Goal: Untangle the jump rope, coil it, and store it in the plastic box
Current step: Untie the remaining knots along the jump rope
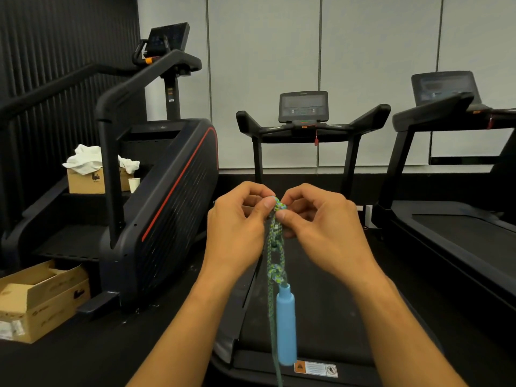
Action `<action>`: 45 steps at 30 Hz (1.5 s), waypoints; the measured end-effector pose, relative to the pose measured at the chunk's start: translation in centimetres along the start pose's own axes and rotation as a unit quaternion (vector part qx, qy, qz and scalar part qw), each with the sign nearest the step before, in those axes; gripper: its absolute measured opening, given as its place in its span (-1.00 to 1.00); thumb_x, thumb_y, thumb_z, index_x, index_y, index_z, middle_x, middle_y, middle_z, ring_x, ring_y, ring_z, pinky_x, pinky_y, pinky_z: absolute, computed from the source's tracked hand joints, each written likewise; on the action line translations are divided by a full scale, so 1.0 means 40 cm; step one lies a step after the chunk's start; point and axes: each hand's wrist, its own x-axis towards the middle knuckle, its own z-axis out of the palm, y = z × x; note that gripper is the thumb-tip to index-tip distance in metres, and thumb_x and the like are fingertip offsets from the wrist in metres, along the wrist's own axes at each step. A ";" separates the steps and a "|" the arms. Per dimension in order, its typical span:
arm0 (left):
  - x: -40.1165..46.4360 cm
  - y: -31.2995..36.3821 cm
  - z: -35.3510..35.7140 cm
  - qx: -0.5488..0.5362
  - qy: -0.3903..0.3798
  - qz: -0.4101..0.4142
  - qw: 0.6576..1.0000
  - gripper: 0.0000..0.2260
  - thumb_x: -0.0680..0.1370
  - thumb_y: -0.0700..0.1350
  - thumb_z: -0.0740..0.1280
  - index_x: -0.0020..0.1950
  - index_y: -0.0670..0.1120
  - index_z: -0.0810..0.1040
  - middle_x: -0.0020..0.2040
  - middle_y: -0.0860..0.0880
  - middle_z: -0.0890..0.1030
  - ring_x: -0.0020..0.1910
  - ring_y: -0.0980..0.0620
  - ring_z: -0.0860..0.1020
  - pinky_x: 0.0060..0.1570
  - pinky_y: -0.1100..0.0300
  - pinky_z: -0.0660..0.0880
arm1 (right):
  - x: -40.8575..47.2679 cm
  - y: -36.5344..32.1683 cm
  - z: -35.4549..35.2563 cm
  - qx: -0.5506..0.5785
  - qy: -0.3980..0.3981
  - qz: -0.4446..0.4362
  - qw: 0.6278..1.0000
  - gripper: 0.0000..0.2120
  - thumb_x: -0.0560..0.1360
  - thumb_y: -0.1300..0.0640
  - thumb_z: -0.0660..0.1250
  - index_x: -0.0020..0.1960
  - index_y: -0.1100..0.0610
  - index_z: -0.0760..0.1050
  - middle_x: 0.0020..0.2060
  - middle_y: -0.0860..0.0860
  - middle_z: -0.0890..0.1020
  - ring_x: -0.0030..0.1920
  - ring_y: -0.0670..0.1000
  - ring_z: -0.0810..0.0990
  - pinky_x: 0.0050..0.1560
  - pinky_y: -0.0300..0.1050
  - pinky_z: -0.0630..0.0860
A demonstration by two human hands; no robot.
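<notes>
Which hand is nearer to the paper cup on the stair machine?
Left. The left hand is on the cup's side of the rope; the right hand is beyond the rope, farther from the paper cup.

The warning label (316,368) and box (42,303) print are too blurred to read.

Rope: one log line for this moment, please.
step: untangling | hands: left and right both pinch top knot | rope: second knot lower, blue handle hangs | coiled: no | box: not in view
</notes>
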 end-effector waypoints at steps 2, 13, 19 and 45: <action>0.000 -0.003 0.002 -0.004 0.009 0.003 1.000 -0.95 0.47 -0.06 0.37 -0.12 0.05 0.63 -0.21 0.01 0.69 -0.17 -0.02 0.69 -0.07 -0.15 0.63 | 0.000 -0.004 0.001 0.035 -0.007 0.007 0.999 -0.88 0.47 0.22 0.48 -0.13 0.02 0.60 -0.33 0.02 0.66 -0.29 0.01 0.69 -0.22 0.02 0.68; -0.001 0.000 0.013 -0.072 -0.034 -0.019 0.997 -0.80 0.57 -0.12 0.36 0.12 0.10 0.66 -0.12 -0.07 0.70 -0.08 -0.04 0.69 0.03 -0.13 0.62 | -0.001 -0.005 -0.009 0.085 -0.019 0.022 0.996 -0.85 0.47 0.28 0.46 -0.16 0.06 0.57 -0.31 0.13 0.63 -0.28 0.11 0.69 -0.25 0.08 0.67; -0.008 0.011 0.018 -0.160 -0.060 -0.050 0.984 -0.86 0.59 -0.29 0.33 0.04 -0.11 0.65 -0.11 -0.21 0.70 -0.15 -0.04 0.67 -0.11 0.16 0.58 | 0.006 0.003 -0.008 0.026 0.010 0.002 1.000 -0.88 0.43 0.14 0.50 -0.15 -0.05 0.60 -0.29 0.00 0.57 -0.26 0.11 0.59 -0.25 0.17 0.62; -0.006 0.005 0.019 -0.150 -0.010 -0.027 0.988 -0.83 0.59 -0.29 0.33 -0.02 -0.08 0.69 -0.14 -0.18 0.71 -0.06 -0.22 0.68 0.05 -0.14 0.63 | 0.000 -0.010 0.003 -0.050 0.008 -0.076 0.996 -0.89 0.47 0.11 0.47 -0.16 0.06 0.55 -0.33 -0.09 0.54 -0.30 -0.03 0.55 -0.29 -0.01 0.59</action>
